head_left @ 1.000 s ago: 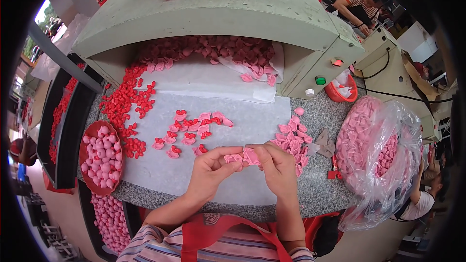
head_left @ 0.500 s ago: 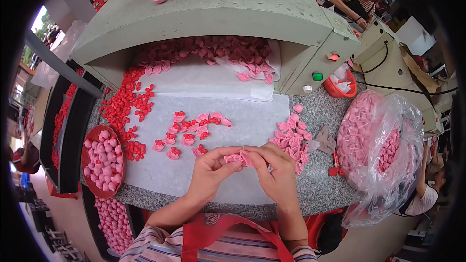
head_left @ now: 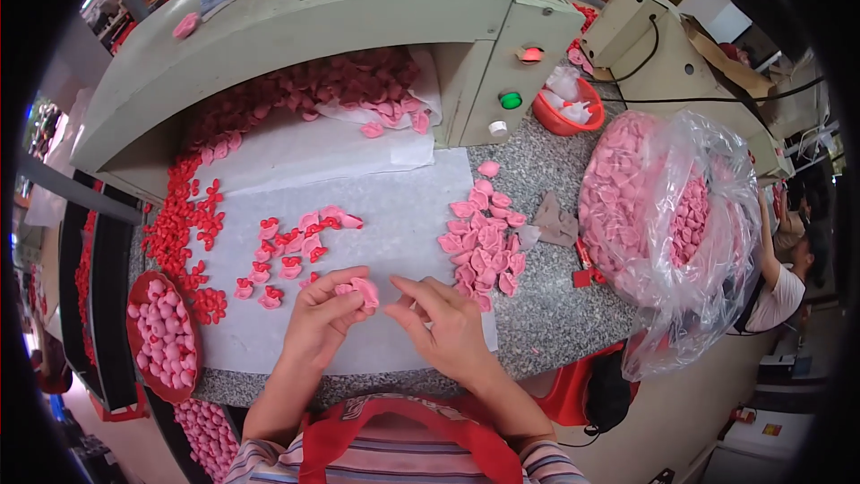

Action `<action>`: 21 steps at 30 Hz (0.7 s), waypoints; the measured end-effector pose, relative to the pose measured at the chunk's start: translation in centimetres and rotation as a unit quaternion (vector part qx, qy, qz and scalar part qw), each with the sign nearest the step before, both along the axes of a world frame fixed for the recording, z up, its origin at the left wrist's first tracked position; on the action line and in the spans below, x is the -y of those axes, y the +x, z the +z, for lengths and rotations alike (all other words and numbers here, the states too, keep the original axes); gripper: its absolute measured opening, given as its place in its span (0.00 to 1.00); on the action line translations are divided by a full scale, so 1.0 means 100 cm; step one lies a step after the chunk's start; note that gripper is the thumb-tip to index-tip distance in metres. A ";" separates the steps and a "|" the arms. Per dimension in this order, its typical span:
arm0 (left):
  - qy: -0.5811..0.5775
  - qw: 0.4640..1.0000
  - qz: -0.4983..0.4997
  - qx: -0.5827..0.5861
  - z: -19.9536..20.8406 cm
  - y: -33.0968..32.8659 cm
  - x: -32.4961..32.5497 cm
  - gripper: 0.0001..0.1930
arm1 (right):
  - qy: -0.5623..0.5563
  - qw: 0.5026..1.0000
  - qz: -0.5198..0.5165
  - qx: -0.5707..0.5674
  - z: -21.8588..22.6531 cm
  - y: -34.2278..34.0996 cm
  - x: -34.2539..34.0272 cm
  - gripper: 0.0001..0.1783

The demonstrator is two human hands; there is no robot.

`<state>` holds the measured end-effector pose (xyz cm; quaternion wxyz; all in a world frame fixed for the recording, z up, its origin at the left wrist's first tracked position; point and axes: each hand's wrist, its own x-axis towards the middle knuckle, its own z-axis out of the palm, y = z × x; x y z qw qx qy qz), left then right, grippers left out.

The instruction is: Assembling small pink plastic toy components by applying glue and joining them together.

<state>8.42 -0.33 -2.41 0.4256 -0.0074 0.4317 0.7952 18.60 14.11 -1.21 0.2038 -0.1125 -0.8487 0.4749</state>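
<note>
I see my left hand (head_left: 324, 312) pinching a small pink piece (head_left: 363, 289) between thumb and fingers, just above the near edge of the white sheet (head_left: 394, 215) on the desk (head_left: 546, 305). The fingers cover part of the piece, so I cannot tell its whole shape. My right hand (head_left: 443, 323) is just beside it, fingers half curled and loose. I cannot tell if it holds anything, because the fingertips hide what is under them.

On the white sheet, beyond my left hand, lies a small group of red and pink pieces (head_left: 291, 246). At the sheet's right edge sits a pile of pink pieces (head_left: 484, 242), partly on the grey stone. Right of the sheet stands a clear plastic bag (head_left: 681, 224) full of pink pieces; the shiny plastic makes them hard to make out. Left of the sheet, a red bowl (head_left: 163, 336) holds pink pieces, and a line of red pieces (head_left: 184, 224) runs along that side.

Behind the sheet is a grey-green machine (head_left: 340, 9). More pink pieces lie in the dark under its top, and I cannot see how far back they go. The picture's dark rim cuts off the far left.
</note>
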 end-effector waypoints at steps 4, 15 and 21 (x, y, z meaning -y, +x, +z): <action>-0.019 0.999 0.021 0.035 -0.005 0.000 0.002 0.14 | 0.035 0.981 -0.192 -0.024 -0.024 0.040 -0.023 0.13; 0.003 0.988 -0.093 0.123 -0.010 0.030 -0.050 0.15 | 0.044 0.954 -0.294 0.041 -0.055 0.051 -0.075 0.12; -0.010 0.982 -0.098 0.160 -0.014 0.032 -0.054 0.15 | 0.081 0.963 -0.249 0.062 -0.054 0.043 -0.082 0.17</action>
